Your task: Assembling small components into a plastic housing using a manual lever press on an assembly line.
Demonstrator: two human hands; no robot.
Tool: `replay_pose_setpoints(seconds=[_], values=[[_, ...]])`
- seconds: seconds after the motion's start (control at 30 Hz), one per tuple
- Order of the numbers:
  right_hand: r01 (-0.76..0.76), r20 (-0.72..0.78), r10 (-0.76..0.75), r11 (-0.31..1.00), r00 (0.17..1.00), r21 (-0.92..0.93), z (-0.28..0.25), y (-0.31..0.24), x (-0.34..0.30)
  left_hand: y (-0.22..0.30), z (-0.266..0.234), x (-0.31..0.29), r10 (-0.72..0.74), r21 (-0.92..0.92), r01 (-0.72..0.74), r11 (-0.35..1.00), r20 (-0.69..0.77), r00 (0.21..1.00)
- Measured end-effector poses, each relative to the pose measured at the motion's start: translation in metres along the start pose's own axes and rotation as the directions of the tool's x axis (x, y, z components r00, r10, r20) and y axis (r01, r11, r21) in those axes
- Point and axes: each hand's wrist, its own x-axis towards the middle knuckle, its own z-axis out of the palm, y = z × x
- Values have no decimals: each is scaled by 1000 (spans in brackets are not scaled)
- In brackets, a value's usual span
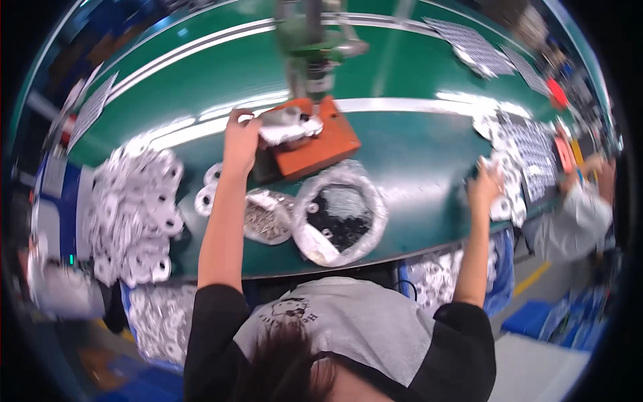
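Observation:
My left hand point(240, 137) reaches forward to the orange block point(315, 153) and is closed on the left end of a white, blurred part point(284, 128). That part lies tilted over the block, below the tip of a green and black powered driver point(319, 74). Far to the right, my right hand point(485, 185) touches the edge of a heap of white ringed parts point(507, 191). Its fingers look apart, with nothing visible between them, though blur softens them.
Clear bags hold black pieces point(348, 231) and small metal screws point(264, 224) near the front edge. White parts pile up at left point(134, 214). Blue crates of parts point(435, 275) stand below the table. At right a co-worker's sleeve point(576, 221) is close to a grey tray point(532, 157).

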Motion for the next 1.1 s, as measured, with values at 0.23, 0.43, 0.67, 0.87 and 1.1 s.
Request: replay_pose_setpoints(seconds=[0.23,0.43,0.67,0.87,1.1], values=[[73,-270,-33,988,962,139,51,46,17,-22,-34,70,67,-208,-79,975,-67,995],[345,-572,-36,828,820,442,31,15,12,-16,-57,26,254,325,-240,915,-1,967],[183,-158,-96,367,983,912,2,-13,-19,30,-154,-74,157,999,50,-15,-47,986],[454,-186,-492,510,851,731,-39,-101,-33,5,-227,-98,386,851,339,-400,-179,905],[459,-201,-503,464,840,757,-54,-114,-51,0,-235,-93,428,893,293,-342,-130,894]])
